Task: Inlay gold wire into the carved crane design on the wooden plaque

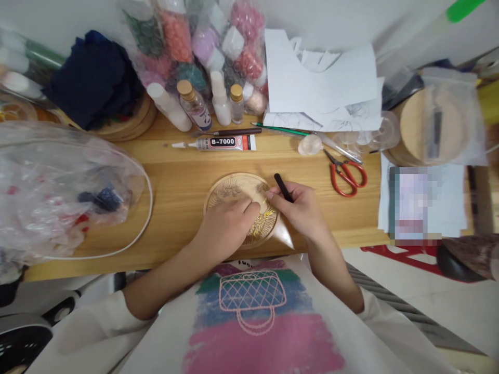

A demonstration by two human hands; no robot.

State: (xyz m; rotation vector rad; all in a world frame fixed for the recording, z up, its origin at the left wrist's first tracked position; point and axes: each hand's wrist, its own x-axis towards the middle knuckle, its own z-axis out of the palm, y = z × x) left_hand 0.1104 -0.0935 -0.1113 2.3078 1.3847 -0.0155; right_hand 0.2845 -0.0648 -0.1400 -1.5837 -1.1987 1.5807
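Observation:
A round wooden plate point(218, 189) lies near the table's front edge, with dark line drawing on its upper part and gold wire point(257, 228) set in leaf-like lines lower down. My left hand point(232, 221) rests over the plate's left and middle, fingers curled and pressed together; what they pinch, if anything, is hidden. At the plate's right edge is my right hand point(300, 205), closed around a slim black tool point(283, 188) whose blunt end points up and away. Near its thumb and fingertip shows a short bit of gold. A white sheet point(286, 236) sticks out under the plate.
Behind the plate lies a B-7000 glue tube point(224, 143). Red-handled scissors point(346, 174) lie to the right. Bottles point(197, 106) and white papers point(319, 78) stand along the back. Plastic bags point(70, 192) cover the left side; a wooden round box point(427, 127) sits at right.

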